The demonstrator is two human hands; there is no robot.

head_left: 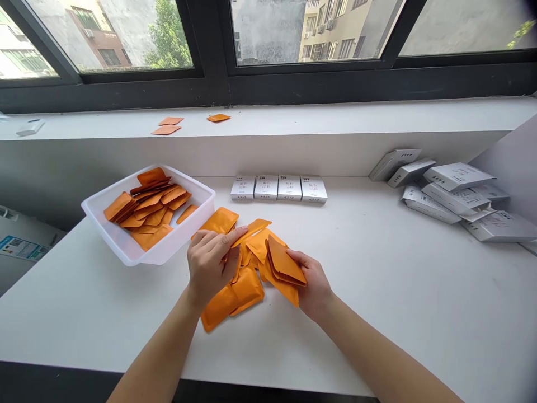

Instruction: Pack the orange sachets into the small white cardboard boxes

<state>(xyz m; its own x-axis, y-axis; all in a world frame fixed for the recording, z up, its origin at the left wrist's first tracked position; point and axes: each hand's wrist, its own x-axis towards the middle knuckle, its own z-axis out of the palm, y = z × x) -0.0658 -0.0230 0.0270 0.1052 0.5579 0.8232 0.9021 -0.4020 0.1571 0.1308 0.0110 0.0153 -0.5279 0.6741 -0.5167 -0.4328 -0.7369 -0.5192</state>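
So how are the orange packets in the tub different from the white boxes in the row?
The orange packets are flat and thin, while the white boxes are thicker and blocky. The packets are bright orange with no print showing; the boxes are white with dark print. The packets lie overlapped in a heap in the plastic tub; the boxes stand side by side. Both are small packages, and there are several of each.

Body check: left hand [207,266] and right hand [310,285] both bare. Left forearm [159,347] and right forearm [377,350] also bare, slim and smooth, running out past the near frame edge. Fingers [222,239] long and tapered, nails short with natural finish.
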